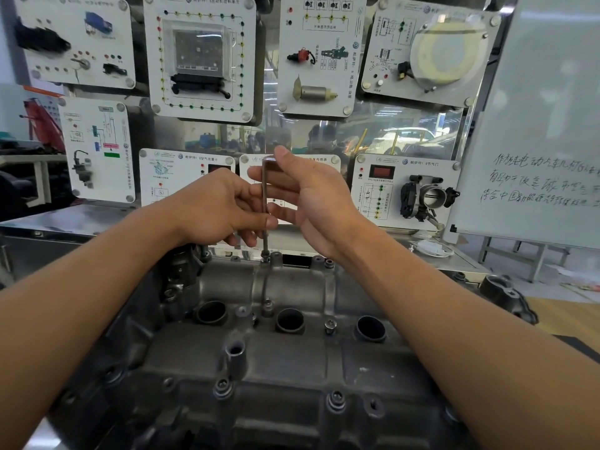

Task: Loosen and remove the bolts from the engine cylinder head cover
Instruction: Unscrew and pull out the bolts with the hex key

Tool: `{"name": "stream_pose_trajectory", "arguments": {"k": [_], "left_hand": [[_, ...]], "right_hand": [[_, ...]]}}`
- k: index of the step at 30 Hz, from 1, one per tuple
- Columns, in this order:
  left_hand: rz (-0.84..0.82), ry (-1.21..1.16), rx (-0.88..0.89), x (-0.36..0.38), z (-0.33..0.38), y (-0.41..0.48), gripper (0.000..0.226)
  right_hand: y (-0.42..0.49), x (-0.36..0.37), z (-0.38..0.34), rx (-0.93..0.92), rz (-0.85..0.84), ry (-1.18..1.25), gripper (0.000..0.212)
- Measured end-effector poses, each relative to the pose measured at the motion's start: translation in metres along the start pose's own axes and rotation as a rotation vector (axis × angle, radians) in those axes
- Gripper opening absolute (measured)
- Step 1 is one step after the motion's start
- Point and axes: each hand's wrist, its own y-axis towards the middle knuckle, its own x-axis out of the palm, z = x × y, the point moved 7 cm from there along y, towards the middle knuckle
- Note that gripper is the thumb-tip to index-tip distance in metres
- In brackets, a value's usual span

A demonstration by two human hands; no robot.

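Metal hex key point(264, 190), slim and L-shaped, stands upright on bolt point(265, 254).

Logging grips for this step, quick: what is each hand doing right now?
Left hand: pinching the shaft of the hex key.
Right hand: pinching the bent top end of the same key.

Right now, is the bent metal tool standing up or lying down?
Standing up. The hex key runs nearly vertical, tip down on a bolt in the cover, left hand pinching its shaft.
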Motion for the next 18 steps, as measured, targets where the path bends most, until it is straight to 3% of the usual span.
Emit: {"name": "stream_pose_trajectory", "arguments": {"k": [9,18], "left_hand": [[-0.02,0.0,-0.003,0.0027,0.0022,-0.0015,0.015],[-0.05,0.058,0.022,0.0047,0.0059,-0.003,0.022]], "right_hand": [[0.0023,0.0012,0.008,0.095,0.002,0.038,0.034],[0.0028,0.003,0.0006,-0.041,0.034,0.044,0.011]]}}
